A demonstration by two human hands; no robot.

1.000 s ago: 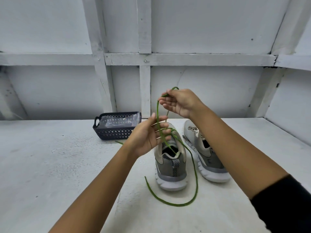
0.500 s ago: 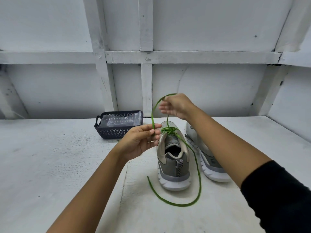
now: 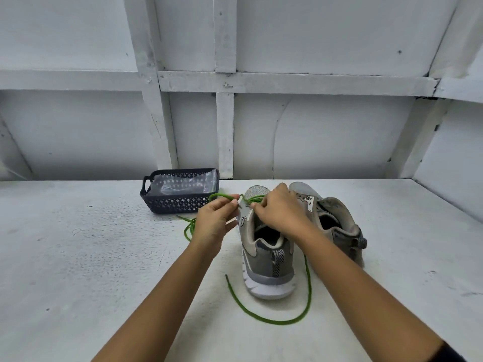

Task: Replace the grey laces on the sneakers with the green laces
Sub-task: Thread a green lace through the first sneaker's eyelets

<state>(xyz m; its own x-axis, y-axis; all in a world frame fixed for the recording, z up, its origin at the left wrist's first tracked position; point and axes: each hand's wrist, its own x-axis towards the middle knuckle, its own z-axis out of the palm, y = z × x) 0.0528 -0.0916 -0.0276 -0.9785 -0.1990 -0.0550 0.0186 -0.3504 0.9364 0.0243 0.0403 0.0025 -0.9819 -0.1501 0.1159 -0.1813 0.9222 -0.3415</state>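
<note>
One green lace point(image 3: 274, 320) runs through the nearer sneaker's point(image 3: 266, 267) eyelets, mid-tabletop point(image 3: 78, 257) toward the back edge, pinched by the left hand point(image 3: 211, 223) and the right hand point(image 3: 279, 212), its tail trailing round the heel. Lacing this first shoe seems under way; next, the pinched end likely needs feeding through an eyelet and pulling snug.

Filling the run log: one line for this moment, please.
phase: lacing | left hand: pinches green lace | right hand: pinches green lace over sneaker | basket: behind

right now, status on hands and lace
Left grip pinches lace; right grip holds it at top of near sneaker. Tail loops round heel. Basket, other sneaker not in the way.
</note>
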